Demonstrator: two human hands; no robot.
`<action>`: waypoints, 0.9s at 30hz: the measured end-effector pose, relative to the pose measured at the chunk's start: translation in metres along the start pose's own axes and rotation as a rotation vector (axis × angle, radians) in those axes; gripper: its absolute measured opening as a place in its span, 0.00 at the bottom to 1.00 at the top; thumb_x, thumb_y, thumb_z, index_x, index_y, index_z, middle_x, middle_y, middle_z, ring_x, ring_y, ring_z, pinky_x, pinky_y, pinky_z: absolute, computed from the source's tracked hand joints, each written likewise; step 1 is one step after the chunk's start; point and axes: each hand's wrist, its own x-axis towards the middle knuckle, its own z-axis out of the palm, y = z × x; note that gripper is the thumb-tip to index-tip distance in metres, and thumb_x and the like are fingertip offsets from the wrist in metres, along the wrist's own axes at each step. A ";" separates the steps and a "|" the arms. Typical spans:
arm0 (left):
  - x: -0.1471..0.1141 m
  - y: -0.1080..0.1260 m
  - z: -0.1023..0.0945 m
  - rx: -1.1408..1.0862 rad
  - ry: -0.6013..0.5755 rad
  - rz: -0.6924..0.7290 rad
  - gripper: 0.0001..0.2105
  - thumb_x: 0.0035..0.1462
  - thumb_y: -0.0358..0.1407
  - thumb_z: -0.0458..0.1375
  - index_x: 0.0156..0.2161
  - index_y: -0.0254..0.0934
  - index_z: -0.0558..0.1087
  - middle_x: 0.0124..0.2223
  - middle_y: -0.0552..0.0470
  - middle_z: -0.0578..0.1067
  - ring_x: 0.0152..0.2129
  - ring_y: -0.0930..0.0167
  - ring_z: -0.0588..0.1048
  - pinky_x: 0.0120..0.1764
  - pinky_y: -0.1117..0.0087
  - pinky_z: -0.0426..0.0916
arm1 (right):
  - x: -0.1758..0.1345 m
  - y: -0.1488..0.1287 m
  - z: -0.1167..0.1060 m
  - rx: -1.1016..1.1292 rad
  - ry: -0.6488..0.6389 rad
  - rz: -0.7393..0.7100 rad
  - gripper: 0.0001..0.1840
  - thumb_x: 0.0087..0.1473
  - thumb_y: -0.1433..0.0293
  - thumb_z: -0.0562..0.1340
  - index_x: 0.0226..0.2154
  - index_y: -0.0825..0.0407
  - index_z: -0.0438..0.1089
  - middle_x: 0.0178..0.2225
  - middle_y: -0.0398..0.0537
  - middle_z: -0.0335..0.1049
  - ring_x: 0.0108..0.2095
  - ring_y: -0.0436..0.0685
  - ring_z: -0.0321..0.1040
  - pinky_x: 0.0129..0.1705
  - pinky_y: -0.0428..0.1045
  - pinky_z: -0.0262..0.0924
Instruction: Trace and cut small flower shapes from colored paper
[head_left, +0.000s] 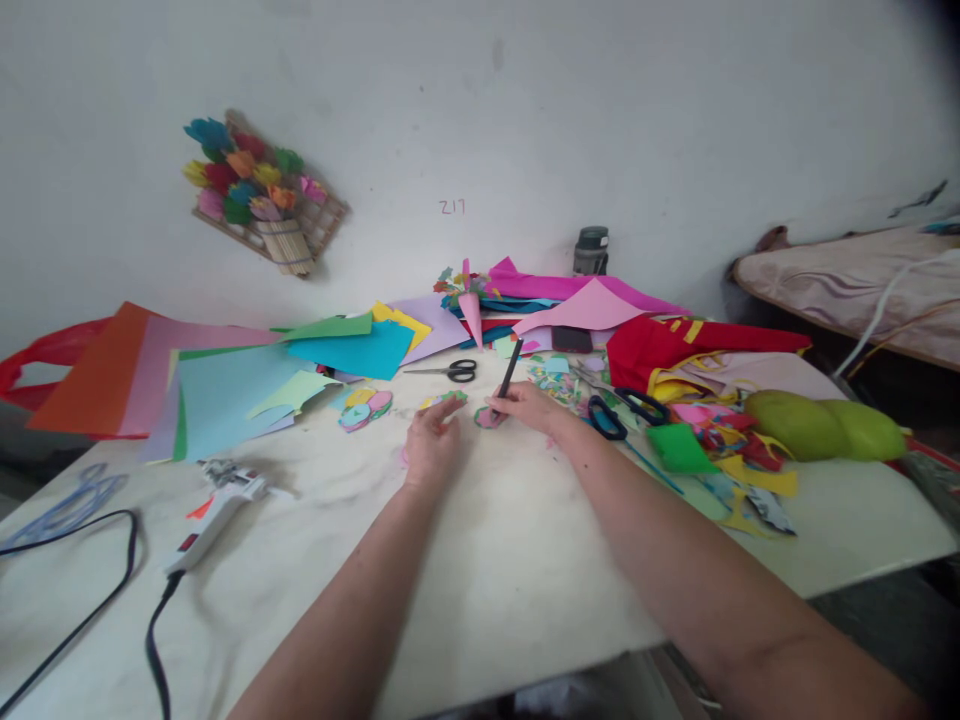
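My right hand is closed round a black pen, which slants up from the fingers. The pen's lower end is over a small pink and green paper cutout lying on the table. To the left of that, my left hand rests on the tabletop with its fingers bent and apart, and I see nothing in them. Yellow and green paper cutouts lie just beyond its fingertips. A bit of pink paper shows at its left side. Further left sits a group of round coloured cutouts.
Black-handled scissors lie beyond my hands. A glue gun with a black cord is at the left. Coloured sheets cover the back left. At the right are larger scissors, paper scraps and a green pouch-like object.
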 end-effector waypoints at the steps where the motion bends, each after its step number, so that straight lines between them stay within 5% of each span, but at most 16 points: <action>1: 0.000 0.001 -0.001 0.063 0.043 -0.007 0.17 0.50 0.33 0.51 0.47 0.42 0.71 0.45 0.52 0.74 0.46 0.67 0.68 0.50 0.64 0.60 | 0.000 0.000 0.000 0.003 -0.009 -0.002 0.14 0.46 0.62 0.61 0.26 0.58 0.70 0.25 0.48 0.72 0.27 0.51 0.68 0.35 0.48 0.63; 6: -0.003 0.013 0.002 0.407 0.123 0.057 0.13 0.49 0.44 0.55 0.38 0.44 0.75 0.46 0.50 0.73 0.49 0.60 0.62 0.53 0.58 0.52 | 0.000 0.001 0.002 0.118 -0.006 0.003 0.16 0.44 0.59 0.62 0.25 0.57 0.68 0.25 0.48 0.72 0.26 0.51 0.69 0.35 0.48 0.63; 10: -0.004 0.020 0.011 0.512 0.076 0.117 0.17 0.44 0.50 0.58 0.37 0.42 0.73 0.49 0.48 0.70 0.51 0.59 0.58 0.55 0.57 0.46 | 0.003 0.003 0.004 0.149 0.076 -0.076 0.15 0.46 0.59 0.59 0.27 0.56 0.66 0.21 0.44 0.68 0.22 0.49 0.65 0.30 0.46 0.62; 17: -0.004 0.018 0.010 0.490 0.001 0.097 0.15 0.46 0.45 0.58 0.39 0.41 0.71 0.49 0.48 0.69 0.52 0.60 0.57 0.55 0.55 0.43 | 0.000 0.007 -0.003 -0.339 0.238 -0.145 0.10 0.48 0.68 0.56 0.35 0.52 0.69 0.27 0.44 0.70 0.28 0.51 0.65 0.32 0.46 0.58; 22: -0.004 0.017 0.011 0.490 -0.021 0.112 0.14 0.46 0.44 0.58 0.40 0.43 0.71 0.50 0.50 0.69 0.53 0.60 0.56 0.56 0.54 0.42 | -0.002 -0.001 -0.002 -0.593 0.107 -0.203 0.19 0.39 0.68 0.64 0.39 0.50 0.69 0.34 0.45 0.72 0.35 0.54 0.66 0.39 0.48 0.55; 27: -0.002 0.016 0.010 0.433 -0.027 0.091 0.14 0.45 0.45 0.58 0.37 0.43 0.72 0.51 0.51 0.69 0.53 0.60 0.56 0.56 0.54 0.43 | -0.002 -0.006 0.001 -0.549 0.000 -0.168 0.20 0.40 0.66 0.64 0.40 0.51 0.69 0.31 0.44 0.71 0.32 0.52 0.65 0.35 0.45 0.55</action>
